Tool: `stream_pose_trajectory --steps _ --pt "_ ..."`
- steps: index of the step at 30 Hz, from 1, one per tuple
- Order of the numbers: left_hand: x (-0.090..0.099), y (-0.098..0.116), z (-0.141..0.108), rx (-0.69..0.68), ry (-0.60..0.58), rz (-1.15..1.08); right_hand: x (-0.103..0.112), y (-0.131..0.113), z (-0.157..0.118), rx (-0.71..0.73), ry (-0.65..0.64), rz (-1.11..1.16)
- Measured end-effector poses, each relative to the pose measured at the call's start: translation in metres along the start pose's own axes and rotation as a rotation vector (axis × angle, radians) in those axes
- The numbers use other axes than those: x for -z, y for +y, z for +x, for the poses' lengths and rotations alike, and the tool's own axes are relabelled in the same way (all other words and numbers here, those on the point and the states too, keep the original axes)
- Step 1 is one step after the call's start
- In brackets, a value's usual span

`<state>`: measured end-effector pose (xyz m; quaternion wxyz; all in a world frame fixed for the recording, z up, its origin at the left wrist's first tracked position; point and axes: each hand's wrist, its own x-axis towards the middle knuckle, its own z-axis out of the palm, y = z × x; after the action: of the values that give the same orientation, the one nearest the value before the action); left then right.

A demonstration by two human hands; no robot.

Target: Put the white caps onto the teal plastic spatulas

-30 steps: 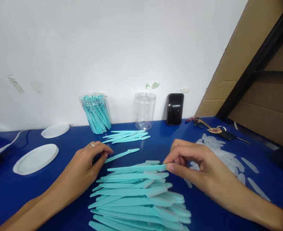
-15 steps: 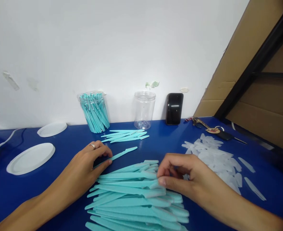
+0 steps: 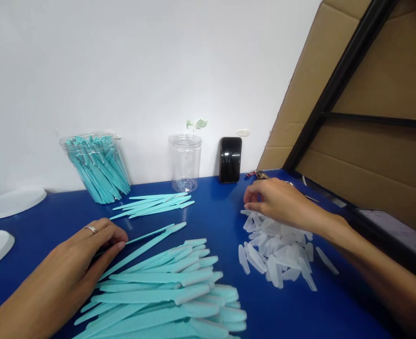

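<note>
My left hand [image 3: 94, 252] pinches a slim turquoise eyebrow razor [image 3: 151, 234] between thumb and fingers, its narrow edge towards me. Just under it another such razor [image 3: 146, 248] lies slanted on the table, partly hidden by the hand. Closer to me spreads a heap of turquoise razors [image 3: 158, 295], handles to the left. On the right, my right hand [image 3: 276, 197] is over the far edge of a pile of translucent blade covers [image 3: 281, 254]. Its fingers are curled together; whatever is at their tips is too small to make out.
Several razors [image 3: 154, 203] lie in a small row behind. A jar full of razors [image 3: 100, 169], a clear jar [image 3: 185, 162] and a phone [image 3: 230, 160] stand along the wall. White lids [image 3: 13, 202] are at left, cardboard [image 3: 299, 94] at right; keys [image 3: 262, 174] lie behind my right hand.
My right hand has left the razor heap and moved right to the covers. A second razor now shows by my left hand. The view has turned rightward.
</note>
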<state>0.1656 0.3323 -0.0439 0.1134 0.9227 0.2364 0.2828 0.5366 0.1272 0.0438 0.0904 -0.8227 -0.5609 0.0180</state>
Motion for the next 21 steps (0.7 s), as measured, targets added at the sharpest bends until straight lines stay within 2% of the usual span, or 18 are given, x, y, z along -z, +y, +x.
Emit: stream_pose_trajectory --steps 4,8,10,13,15,18,21 --pt "0.0 0.004 -0.001 0.028 0.019 0.009 -0.008 0.004 0.001 0.036 -0.065 -0.016" --pt "0.005 0.014 0.002 -0.134 0.025 -0.003 -0.015 0.007 0.003 0.047 -0.098 -0.039" --pt "0.007 0.018 0.003 -0.19 -0.024 -0.014 -0.016 0.006 0.003 0.039 -0.106 -0.043" --pt "0.009 0.021 0.004 -0.181 -0.084 -0.009 -0.015 0.001 0.002 0.022 -0.105 -0.042" --pt "0.009 0.02 0.004 -0.143 -0.035 0.002 -0.013 -0.005 0.001 0.019 -0.063 -0.018" --pt "0.011 0.019 0.003 -0.073 0.053 0.027 -0.01 -0.02 -0.003 0.067 0.075 0.158" --pt "0.013 0.025 0.0 -0.013 0.054 0.015 -0.01 -0.039 -0.013 0.116 0.101 0.596"
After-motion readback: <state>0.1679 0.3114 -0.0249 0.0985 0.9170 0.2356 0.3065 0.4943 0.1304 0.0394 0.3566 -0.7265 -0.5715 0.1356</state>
